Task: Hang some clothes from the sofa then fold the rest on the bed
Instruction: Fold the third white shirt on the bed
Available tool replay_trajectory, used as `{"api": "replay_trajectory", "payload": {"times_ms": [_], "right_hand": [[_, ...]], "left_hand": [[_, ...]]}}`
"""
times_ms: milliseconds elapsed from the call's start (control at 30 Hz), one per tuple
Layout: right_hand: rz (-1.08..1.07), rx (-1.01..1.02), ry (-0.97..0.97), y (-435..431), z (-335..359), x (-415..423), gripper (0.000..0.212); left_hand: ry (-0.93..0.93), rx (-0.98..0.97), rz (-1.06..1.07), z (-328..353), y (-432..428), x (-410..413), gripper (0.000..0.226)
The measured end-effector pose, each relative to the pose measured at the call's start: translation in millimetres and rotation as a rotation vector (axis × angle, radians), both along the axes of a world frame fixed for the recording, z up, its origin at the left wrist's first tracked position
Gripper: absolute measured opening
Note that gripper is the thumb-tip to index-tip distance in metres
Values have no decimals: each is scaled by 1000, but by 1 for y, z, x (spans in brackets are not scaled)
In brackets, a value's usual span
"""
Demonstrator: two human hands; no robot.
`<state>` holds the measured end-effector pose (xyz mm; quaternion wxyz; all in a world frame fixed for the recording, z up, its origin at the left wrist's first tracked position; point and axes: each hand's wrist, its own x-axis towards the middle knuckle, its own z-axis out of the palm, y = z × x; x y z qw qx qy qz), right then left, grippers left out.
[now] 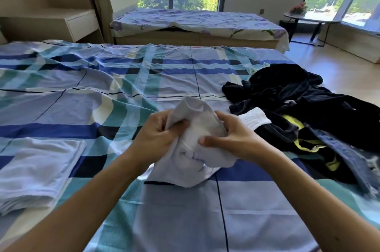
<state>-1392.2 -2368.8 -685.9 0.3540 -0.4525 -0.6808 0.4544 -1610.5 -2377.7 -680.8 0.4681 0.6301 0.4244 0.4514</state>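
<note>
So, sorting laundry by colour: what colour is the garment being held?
The garment is white; head view.

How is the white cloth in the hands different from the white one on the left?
The held white cloth is bunched and crumpled; the folded white cloth is flat and neat. The left hand and right hand grip the held one; the folded one lies untouched on the bed. Both are white.
</note>
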Motion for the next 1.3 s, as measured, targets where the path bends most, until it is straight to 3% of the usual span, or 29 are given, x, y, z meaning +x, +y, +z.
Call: {"api": "replay_trajectory", "payload": {"times_ms": [100, 233, 367, 633, 767, 933, 1000, 1200, 1300], "right_hand": [[49, -104, -144, 3, 0, 19, 24], [-104, -66, 276, 7, 10, 26, 27], [-188, 40, 517, 12, 29, 20, 34], [-274, 275, 523, 18, 78, 3, 24], [-247, 366, 517, 24, 115, -2, 19], [-192, 443, 576, 28, 175, -4, 54], [-215, 449, 542, 35, 195, -8, 58], [-159, 295, 531, 57, 238, -44, 31], [-108, 395, 453, 51, 254, -64, 25]], "left_hand": [[-286, -204, 215, 6, 3, -4, 21], [-511, -336, 231, 19, 5, -15, 20], [-433, -286, 279, 28, 10, -22, 18], [-276, -139, 258, 74, 26, -26, 16], [-300, -24, 176, 114, 35, -36, 21], [-325, 162, 44, 175, 38, -44, 26], [-307, 213, -11, 197, 39, -40, 32], [-299, 194, -244, 246, 43, -11, 56], [-198, 307, -112, 262, 44, 3, 64]]}}
